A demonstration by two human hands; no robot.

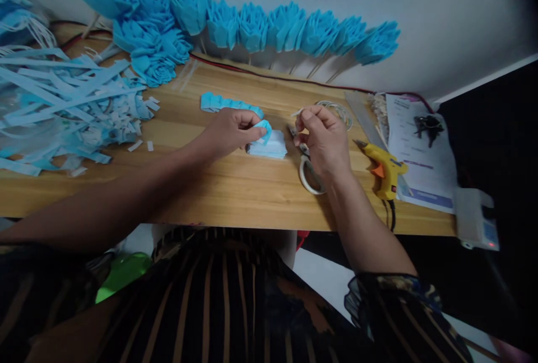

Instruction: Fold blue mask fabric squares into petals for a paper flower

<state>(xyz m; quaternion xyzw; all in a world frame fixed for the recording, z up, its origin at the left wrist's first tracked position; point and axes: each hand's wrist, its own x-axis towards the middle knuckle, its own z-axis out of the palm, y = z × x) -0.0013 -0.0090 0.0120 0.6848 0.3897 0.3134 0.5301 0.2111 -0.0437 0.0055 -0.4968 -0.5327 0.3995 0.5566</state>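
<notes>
My left hand point(230, 134) is closed in a pinch on a small folded piece of bright blue material point(264, 126). It hovers over a stack of pale blue pieces point(271, 147) lying on the table. Between the thumb and fingertips of my right hand point(325, 136) is a thin white strip point(296, 112), its end sticking out to the left. Scissors point(310, 178) with light handles lie just under my right hand, their blades partly hidden. Behind my left hand, a row of folded blue pieces point(229, 103) rests on the wood.
Blue flowers on sticks point(253, 27) line the wall. Pale blue strips and scraps point(71, 94) are heaped at the left. On the right are a yellow glue gun point(385, 171), a ring of bands point(342, 113), a ruler point(362, 110), a printed sheet point(420, 153) and keys point(428, 126).
</notes>
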